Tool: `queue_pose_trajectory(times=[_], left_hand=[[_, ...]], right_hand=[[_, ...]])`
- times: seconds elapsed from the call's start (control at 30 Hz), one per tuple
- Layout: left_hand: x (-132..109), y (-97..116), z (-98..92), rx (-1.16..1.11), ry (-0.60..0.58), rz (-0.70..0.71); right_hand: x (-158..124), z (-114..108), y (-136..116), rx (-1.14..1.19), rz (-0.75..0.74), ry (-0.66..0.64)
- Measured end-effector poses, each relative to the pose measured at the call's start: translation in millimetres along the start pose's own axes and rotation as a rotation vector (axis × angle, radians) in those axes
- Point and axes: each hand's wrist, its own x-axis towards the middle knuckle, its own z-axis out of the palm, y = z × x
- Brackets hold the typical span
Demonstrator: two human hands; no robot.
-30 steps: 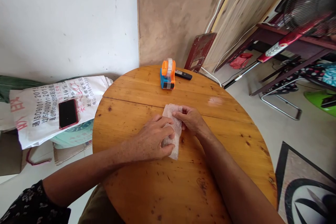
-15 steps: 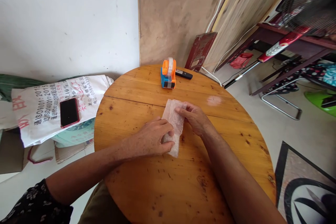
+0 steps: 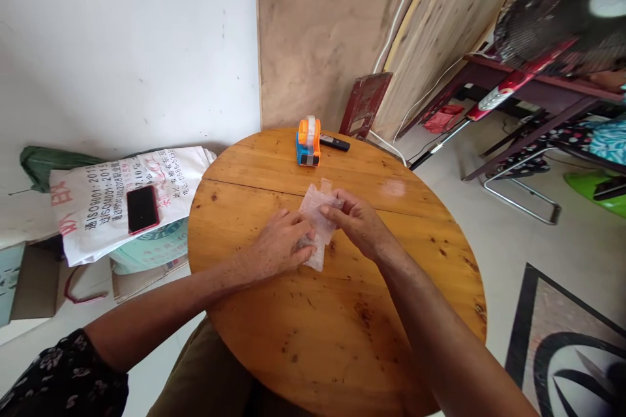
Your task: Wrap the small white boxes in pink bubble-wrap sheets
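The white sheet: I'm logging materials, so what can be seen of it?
The white sheet looks like thin, crinkled tissue or non-woven cloth, folded into a narrow strip. It lies on the round wooden table. The left hand holds its near end; the right hand pinches its far part.

Honey-brown wooden table (image 3: 342,332), pale pink wrap (image 3: 315,221), orange-and-blue tape dispenser (image 3: 308,141), red-cased phone (image 3: 142,209), black floral sleeve (image 3: 59,378)
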Motion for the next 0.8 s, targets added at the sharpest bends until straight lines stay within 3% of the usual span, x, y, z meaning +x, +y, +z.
queue_pose_trajectory(times=[0.17, 0.4, 0.5, 0.8], left_hand=[[-12, 3, 7.0, 0.0, 0.176, -0.168], [-12, 1, 16.3, -0.118, 0.269, -0.316], [-13, 0, 14.9, -0.2, 0.275, -0.297], [-12, -1, 16.3, -0.269, 0.214, -0.055]], right_hand=[[-11, 7, -3, -0.053, -0.066, -0.01], [-28, 9, -4, -0.118, -0.146, -0.039], [-40, 12, 1, -0.247, -0.204, -0.024], [-66, 25, 24, -0.532, -0.508, 0.036]])
